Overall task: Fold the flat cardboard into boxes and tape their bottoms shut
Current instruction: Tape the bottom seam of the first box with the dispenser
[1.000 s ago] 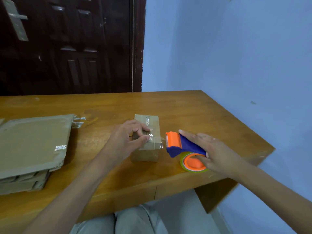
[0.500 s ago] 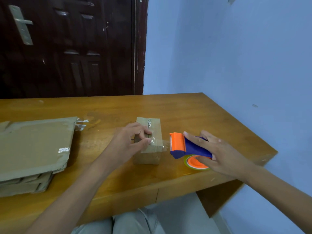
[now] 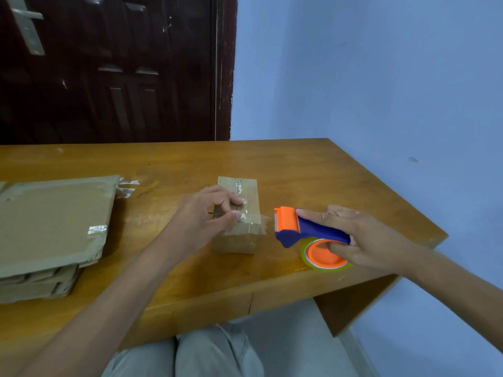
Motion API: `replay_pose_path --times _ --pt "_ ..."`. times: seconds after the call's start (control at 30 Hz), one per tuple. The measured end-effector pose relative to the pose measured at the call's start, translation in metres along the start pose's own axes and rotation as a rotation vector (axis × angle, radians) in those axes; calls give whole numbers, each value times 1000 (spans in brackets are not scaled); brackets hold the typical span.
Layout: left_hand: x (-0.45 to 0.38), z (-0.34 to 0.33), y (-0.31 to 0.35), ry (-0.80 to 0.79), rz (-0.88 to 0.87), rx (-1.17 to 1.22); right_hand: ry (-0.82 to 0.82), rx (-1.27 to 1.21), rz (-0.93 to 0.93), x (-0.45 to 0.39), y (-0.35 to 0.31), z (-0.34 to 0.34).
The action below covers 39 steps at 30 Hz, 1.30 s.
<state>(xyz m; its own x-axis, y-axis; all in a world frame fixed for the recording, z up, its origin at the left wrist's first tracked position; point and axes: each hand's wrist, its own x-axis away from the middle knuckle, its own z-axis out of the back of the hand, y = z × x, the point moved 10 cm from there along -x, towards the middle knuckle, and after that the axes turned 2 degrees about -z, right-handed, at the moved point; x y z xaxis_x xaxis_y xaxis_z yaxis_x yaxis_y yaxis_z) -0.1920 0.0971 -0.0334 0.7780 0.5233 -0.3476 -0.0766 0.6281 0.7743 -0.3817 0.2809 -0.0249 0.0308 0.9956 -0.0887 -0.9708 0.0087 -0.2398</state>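
Box (image 3: 237,217) sits mid-counter (image 3: 299,170), my left hand (image 3: 202,213) pinching the tape strip across its top to keep it flat, while my right hand (image 3: 362,235) grips the dispenser (image 3: 307,232) just beside it, likely to tear the tape free.

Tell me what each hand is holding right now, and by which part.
The right hand grips the tape dispenser by its blue handle. The left hand holds the small cardboard box at its top, fingertips on the clear tape strip there.
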Motion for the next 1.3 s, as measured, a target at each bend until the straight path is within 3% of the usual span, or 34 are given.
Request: replay_pose_path --times 0.13,0.27,0.67,1.0,1.3 --pt "-1 -1 -1 -3 -8 13 7 117 -7 5 5 18" --pt "-2 -1 -1 0 3 2 -94 263 54 -7 -16 18" --pt "-1 -1 3 8 -25 -9 -165 440 46 -32 -37 42" --pt "-3 2 2 101 71 -82 -142 773 104 -60 -105 35" --pt "2 -3 8 108 33 -29 -230 826 31 -73 -104 6"
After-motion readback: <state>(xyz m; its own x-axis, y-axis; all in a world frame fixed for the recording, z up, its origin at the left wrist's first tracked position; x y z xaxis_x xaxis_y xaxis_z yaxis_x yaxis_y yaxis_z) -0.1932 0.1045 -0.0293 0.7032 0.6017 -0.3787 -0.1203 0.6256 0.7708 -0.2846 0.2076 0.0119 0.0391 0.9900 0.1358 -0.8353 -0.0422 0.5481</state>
